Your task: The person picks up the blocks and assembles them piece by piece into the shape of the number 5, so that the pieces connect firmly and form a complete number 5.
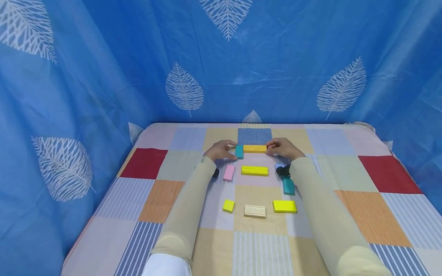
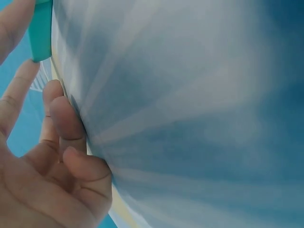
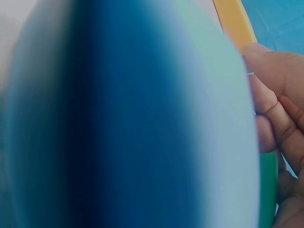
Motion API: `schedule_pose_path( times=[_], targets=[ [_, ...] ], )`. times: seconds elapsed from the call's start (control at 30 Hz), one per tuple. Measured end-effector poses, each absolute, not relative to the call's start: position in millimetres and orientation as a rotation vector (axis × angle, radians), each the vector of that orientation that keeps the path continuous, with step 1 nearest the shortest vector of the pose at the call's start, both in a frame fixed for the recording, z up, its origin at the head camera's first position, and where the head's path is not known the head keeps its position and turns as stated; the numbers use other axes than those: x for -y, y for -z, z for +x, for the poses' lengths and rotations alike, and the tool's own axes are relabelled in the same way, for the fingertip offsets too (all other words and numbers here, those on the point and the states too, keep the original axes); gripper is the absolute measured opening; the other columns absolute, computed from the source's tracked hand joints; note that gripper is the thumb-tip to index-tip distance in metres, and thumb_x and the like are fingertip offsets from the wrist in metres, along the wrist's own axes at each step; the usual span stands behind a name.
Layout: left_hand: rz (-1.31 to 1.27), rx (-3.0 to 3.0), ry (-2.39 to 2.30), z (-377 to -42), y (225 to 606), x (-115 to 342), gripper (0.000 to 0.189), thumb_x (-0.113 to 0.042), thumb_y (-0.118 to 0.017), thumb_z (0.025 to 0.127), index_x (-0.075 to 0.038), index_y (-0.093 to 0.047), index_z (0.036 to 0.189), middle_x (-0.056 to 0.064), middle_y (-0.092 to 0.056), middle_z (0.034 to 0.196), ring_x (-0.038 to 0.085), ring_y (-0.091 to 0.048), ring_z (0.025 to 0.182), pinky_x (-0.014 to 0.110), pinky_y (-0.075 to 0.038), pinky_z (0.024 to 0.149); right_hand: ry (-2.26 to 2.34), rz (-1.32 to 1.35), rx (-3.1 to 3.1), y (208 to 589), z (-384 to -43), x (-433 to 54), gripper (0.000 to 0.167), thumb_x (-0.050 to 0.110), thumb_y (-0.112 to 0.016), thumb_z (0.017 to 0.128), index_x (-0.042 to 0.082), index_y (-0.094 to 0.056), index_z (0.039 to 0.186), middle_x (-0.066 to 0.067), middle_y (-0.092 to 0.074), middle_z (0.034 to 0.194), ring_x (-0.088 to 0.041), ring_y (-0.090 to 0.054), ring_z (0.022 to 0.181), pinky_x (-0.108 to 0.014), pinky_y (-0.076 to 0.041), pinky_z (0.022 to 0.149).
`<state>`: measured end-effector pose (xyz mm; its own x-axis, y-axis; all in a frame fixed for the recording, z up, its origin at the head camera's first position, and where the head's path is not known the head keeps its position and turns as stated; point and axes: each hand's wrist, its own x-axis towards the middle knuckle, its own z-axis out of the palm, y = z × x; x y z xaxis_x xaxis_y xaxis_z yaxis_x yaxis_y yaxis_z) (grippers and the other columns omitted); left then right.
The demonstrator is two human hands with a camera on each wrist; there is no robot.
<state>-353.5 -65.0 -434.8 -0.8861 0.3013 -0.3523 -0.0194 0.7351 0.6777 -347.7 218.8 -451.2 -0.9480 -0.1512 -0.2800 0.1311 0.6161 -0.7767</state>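
Note:
My left hand [image 1: 221, 150] pinches a small teal block [image 1: 239, 152] by its two ends, thumb at the near end and a finger at the far end. That block stands against the left end of a long orange-yellow block [image 1: 254, 148]. At the other end of the long block, my right hand [image 1: 284, 148] pinches it with thumb and fingertips. The left wrist view shows the teal block [image 2: 42, 31] beside a fingertip. In the right wrist view, the orange-yellow block [image 3: 236, 21] meets a fingertip, and a green piece [image 3: 268, 190] is partly hidden behind a large blur.
Nearer me lie a pink block [image 1: 228, 173], long yellow pieces [image 1: 254, 171], another teal block [image 1: 288, 186] and a partly covered blue block [image 1: 279, 166]. Closer still are a yellow square [image 1: 228, 206], a striped wooden block [image 1: 254, 211] and a yellow block [image 1: 284, 206]. Blue curtain [image 1: 255, 84] hangs behind.

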Motion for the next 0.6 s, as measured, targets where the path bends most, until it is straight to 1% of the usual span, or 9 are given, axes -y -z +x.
schedule_pose_path(
  times=[0.13, 0.23, 0.6],
  targets=[
    [0.218, -2.485, -0.985, -351.2, 431.9, 64.8, 0.067, -0.015, -0.085, 0.096, -0.017, -0.057, 0.157, 0.015, -0.054, 0.161, 0.032, -0.051, 0.147, 0.048, -0.044, 0.119, 1.249, -0.002, -2.524, 450.7, -346.4, -218.0, 0.038, 0.01, -0.069, 0.107, -0.006, -0.062, 0.14, -0.017, -0.064, 0.119, -0.031, -0.054, 0.111, -0.042, -0.046, 0.109],
    [0.21, -2.484, -0.988, -351.2, 432.1, 65.4, 0.067, -0.015, -0.085, 0.096, -0.017, -0.058, 0.157, 0.014, -0.053, 0.161, 0.031, -0.051, 0.147, 0.047, -0.044, 0.119, 1.253, 0.019, -2.516, 451.0, -346.7, -217.0, 0.038, 0.01, -0.069, 0.106, -0.005, -0.062, 0.141, -0.018, -0.064, 0.121, -0.032, -0.053, 0.112, -0.041, -0.046, 0.109],
    [0.16, -2.459, -1.006, -355.1, 437.7, 63.8, 0.069, -0.016, -0.085, 0.096, -0.021, -0.057, 0.158, 0.013, -0.052, 0.162, 0.031, -0.049, 0.147, 0.048, -0.043, 0.12, 1.248, 0.032, -2.514, 454.4, -348.2, -218.3, 0.037, 0.009, -0.069, 0.106, -0.004, -0.062, 0.141, -0.019, -0.064, 0.123, -0.032, -0.053, 0.114, -0.044, -0.044, 0.112]
  ],
)
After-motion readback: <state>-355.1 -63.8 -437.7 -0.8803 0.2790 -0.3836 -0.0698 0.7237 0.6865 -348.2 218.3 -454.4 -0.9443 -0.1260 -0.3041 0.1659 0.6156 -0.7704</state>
